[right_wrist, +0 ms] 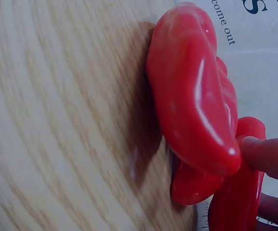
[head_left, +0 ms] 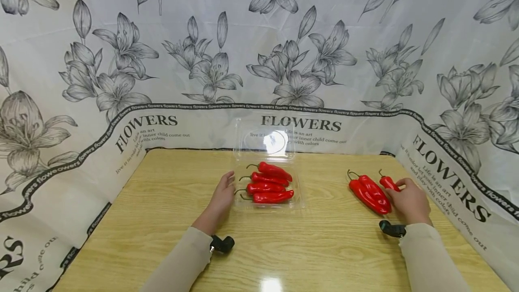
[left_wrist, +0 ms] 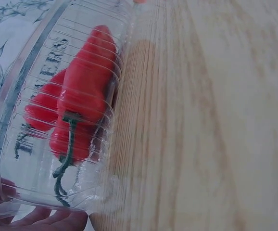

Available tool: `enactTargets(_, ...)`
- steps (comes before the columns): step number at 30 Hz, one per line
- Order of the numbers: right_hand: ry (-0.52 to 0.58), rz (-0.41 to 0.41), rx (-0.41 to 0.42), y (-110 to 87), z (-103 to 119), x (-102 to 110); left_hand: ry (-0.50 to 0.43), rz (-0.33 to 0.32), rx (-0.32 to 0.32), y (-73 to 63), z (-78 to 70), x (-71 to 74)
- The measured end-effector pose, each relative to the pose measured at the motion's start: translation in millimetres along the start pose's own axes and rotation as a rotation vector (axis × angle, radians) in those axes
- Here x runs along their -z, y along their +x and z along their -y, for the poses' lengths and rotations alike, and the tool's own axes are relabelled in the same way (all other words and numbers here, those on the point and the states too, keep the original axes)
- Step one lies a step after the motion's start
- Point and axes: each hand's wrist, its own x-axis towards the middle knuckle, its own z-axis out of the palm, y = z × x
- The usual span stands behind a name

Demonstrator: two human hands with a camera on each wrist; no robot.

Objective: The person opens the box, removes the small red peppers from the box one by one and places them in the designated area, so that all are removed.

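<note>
A clear plastic box [head_left: 298,198] lies with its lid raised at the back, and several red peppers [head_left: 272,187] with green stems are stacked in a column inside it. My left hand [head_left: 222,195] rests against the box's left side, its fingers mostly straight. Through the plastic in the left wrist view, the peppers [left_wrist: 86,82] show beside the fingertips [left_wrist: 57,219]. Over on the right, my right hand [head_left: 412,202] pinches a red pepper [head_left: 389,183] between thumb and fingers. Two more red peppers [head_left: 369,194] lie just left of it, close together on the table.
The wood-grain table [head_left: 324,247] carries everything. Behind it and at both sides hangs a white curtain [head_left: 211,125] printed with grey flowers and lettering. The transparent lid [head_left: 243,143] stands upright near the back edge. A black wrist camera [head_left: 392,229] sits on each wrist.
</note>
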Motion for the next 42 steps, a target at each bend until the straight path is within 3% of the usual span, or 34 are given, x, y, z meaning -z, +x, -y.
enactTargets(7,0.010,0.024,-0.019,2.2,-3,-1,0.004,0.003,0.002,1.0,-0.7,0.6)
enactTargets(16,0.048,0.053,0.044,6.1,-7,-7,-0.009,0.001,0.007,1.0,-0.2,1.5)
enactTargets(28,0.062,0.105,0.035,5.2,-1,-5,-0.028,0.006,-0.001,2.1,1.2,0.9)
enactTargets(35,0.044,0.114,0.081,6.5,0,-8,-0.017,0.009,0.001,2.1,3.0,1.0)
enactTargets(42,0.020,0.073,0.144,4.3,2,-10,-0.006,0.011,-0.004,1.0,2.8,1.5)
